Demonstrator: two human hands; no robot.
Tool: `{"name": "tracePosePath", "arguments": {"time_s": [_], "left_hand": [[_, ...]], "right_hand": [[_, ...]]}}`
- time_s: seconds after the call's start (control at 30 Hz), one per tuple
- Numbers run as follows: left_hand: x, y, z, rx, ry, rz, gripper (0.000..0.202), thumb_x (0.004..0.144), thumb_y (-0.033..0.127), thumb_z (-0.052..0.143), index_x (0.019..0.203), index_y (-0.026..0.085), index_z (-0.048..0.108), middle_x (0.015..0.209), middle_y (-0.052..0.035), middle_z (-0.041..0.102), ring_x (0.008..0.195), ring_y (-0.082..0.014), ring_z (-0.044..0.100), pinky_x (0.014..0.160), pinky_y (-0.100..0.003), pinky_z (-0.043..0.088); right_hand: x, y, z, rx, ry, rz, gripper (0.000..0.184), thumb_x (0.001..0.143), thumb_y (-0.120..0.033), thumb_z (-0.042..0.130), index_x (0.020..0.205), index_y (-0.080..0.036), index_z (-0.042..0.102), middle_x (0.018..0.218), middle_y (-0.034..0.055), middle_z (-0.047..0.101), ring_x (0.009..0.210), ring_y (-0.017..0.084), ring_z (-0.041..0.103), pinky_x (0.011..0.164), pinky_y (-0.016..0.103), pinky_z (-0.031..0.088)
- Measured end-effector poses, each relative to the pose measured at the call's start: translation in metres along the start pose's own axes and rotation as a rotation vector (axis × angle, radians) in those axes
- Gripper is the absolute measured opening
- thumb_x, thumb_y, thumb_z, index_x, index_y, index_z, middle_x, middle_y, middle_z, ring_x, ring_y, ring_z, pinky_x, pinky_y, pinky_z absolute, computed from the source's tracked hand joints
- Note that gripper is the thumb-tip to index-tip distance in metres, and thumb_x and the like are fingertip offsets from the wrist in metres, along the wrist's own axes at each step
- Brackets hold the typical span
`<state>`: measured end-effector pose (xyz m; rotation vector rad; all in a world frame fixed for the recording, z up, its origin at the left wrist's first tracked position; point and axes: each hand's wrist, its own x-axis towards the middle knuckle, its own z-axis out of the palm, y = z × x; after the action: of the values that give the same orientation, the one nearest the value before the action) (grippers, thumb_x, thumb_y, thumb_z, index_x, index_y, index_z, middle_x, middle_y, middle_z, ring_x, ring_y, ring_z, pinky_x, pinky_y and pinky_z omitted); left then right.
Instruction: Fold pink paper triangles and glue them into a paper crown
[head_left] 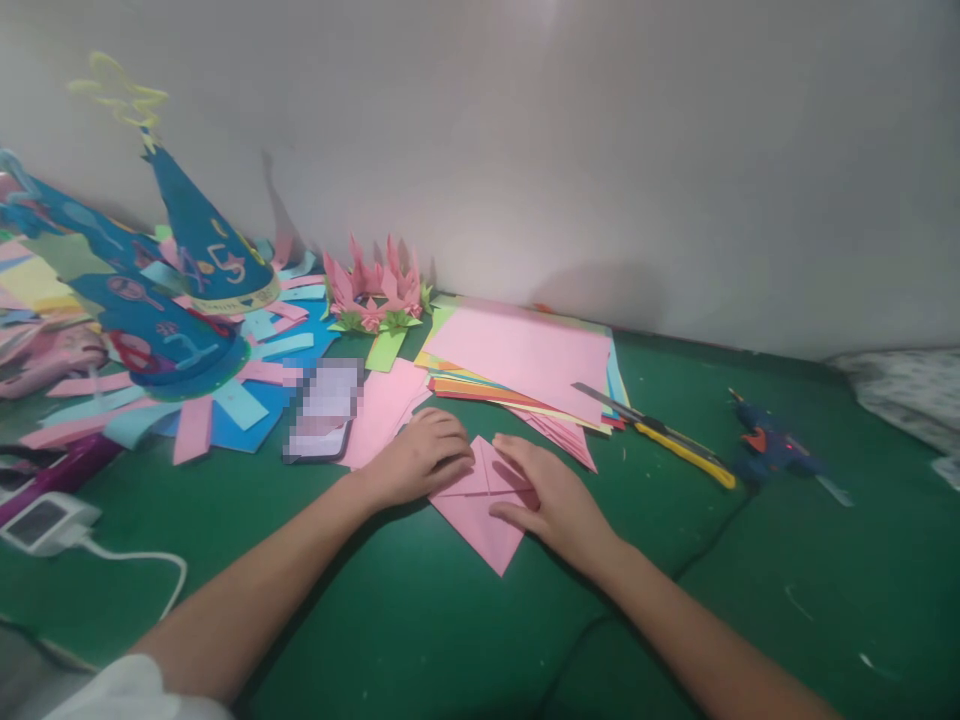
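Observation:
A pink paper square point(480, 515) lies on the green surface point(420, 620), turned like a diamond, with folded flaps meeting near its middle. My left hand point(420, 458) rests on its upper left part, fingers curled and pressing down on the fold. On the right side my right hand point(546, 495) lies flat, its fingers stretched across the flap. Neither hand lifts the paper.
A stack of coloured sheets point(525, 360) topped with pink lies behind the hands, with a yellow utility knife point(660, 432) beside it. A blue glue gun point(772, 448) is farther right. A phone point(324, 410), pink paper flowers point(375, 290), blue paper cones point(202, 235) and a white charger point(45, 522) sit to the left.

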<state>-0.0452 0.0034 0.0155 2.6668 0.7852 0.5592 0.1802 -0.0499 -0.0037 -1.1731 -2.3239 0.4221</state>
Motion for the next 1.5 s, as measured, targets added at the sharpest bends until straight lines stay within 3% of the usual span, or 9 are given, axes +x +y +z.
{"name": "tracePosePath", "arguments": {"time_s": [0.17,0.37,0.53,0.7,0.83,1.1,1.3,1.5], "left_hand": [[0.001,0.004,0.008,0.018,0.046,0.009,0.026,0.092,0.032,0.047,0.085,0.018,0.068,0.079,-0.0041,0.061,0.084,-0.0158,0.055,0.083,-0.032,0.038],[0.004,0.015,0.016,-0.042,0.135,-0.100,0.035,0.092,0.024,0.045,0.065,0.014,0.065,0.075,-0.0044,0.062,0.075,-0.0142,0.055,0.074,-0.029,0.042],[0.003,0.021,0.019,-0.007,0.152,-0.031,0.032,0.092,0.020,0.042,0.070,0.013,0.064,0.082,-0.0073,0.064,0.080,-0.0158,0.057,0.078,-0.031,0.046],[0.001,0.018,0.022,0.008,0.172,0.040,0.028,0.092,0.020,0.041,0.077,0.012,0.062,0.089,-0.0107,0.065,0.085,-0.0175,0.060,0.078,-0.031,0.050],[0.001,0.017,0.022,0.024,0.142,0.064,0.019,0.090,0.019,0.046,0.077,0.012,0.059,0.093,-0.0110,0.064,0.089,-0.0189,0.059,0.080,-0.033,0.050],[0.004,0.021,0.021,0.015,0.046,0.078,0.018,0.092,0.015,0.041,0.091,0.012,0.058,0.100,-0.0106,0.062,0.094,-0.0176,0.056,0.085,-0.033,0.048],[0.002,0.019,0.028,0.016,0.037,0.081,0.021,0.093,0.016,0.041,0.105,0.012,0.058,0.114,-0.0109,0.059,0.103,-0.0189,0.055,0.089,-0.033,0.048],[0.003,0.020,0.025,0.021,0.029,0.082,0.022,0.094,0.017,0.039,0.106,0.012,0.058,0.112,-0.0106,0.061,0.104,-0.0183,0.055,0.091,-0.034,0.047]], "right_hand": [[0.001,-0.002,0.000,0.058,0.001,0.068,0.052,0.083,-0.036,0.059,0.131,-0.024,0.042,0.121,0.0095,0.059,0.107,0.024,0.057,0.089,0.040,0.048],[0.002,-0.002,-0.004,0.063,0.016,0.075,0.043,0.084,-0.034,0.058,0.125,-0.023,0.048,0.114,0.0082,0.064,0.099,0.022,0.061,0.083,0.037,0.050],[0.003,-0.006,-0.005,0.162,0.124,0.164,0.025,0.090,-0.030,0.049,0.111,-0.022,0.058,0.099,0.0051,0.069,0.087,0.018,0.065,0.077,0.030,0.052],[0.002,-0.006,-0.003,0.340,0.146,0.257,0.026,0.088,-0.030,0.051,0.113,-0.024,0.055,0.092,0.0012,0.071,0.082,0.015,0.067,0.075,0.025,0.053],[0.000,0.002,-0.002,0.203,0.248,0.309,0.027,0.086,-0.028,0.052,0.113,-0.023,0.057,0.090,0.0022,0.070,0.078,0.016,0.066,0.073,0.028,0.053],[0.001,0.008,-0.007,-0.124,0.247,0.093,0.025,0.090,-0.024,0.045,0.112,-0.019,0.057,0.099,0.0084,0.069,0.089,0.021,0.064,0.079,0.037,0.052],[-0.001,0.004,-0.007,-0.148,0.241,0.062,0.025,0.091,-0.024,0.044,0.113,-0.021,0.056,0.095,0.0080,0.068,0.089,0.021,0.064,0.078,0.037,0.051],[-0.002,0.004,-0.007,-0.065,0.203,0.097,0.020,0.089,-0.024,0.048,0.106,-0.020,0.057,0.091,0.0064,0.068,0.084,0.019,0.063,0.075,0.034,0.051]]}}
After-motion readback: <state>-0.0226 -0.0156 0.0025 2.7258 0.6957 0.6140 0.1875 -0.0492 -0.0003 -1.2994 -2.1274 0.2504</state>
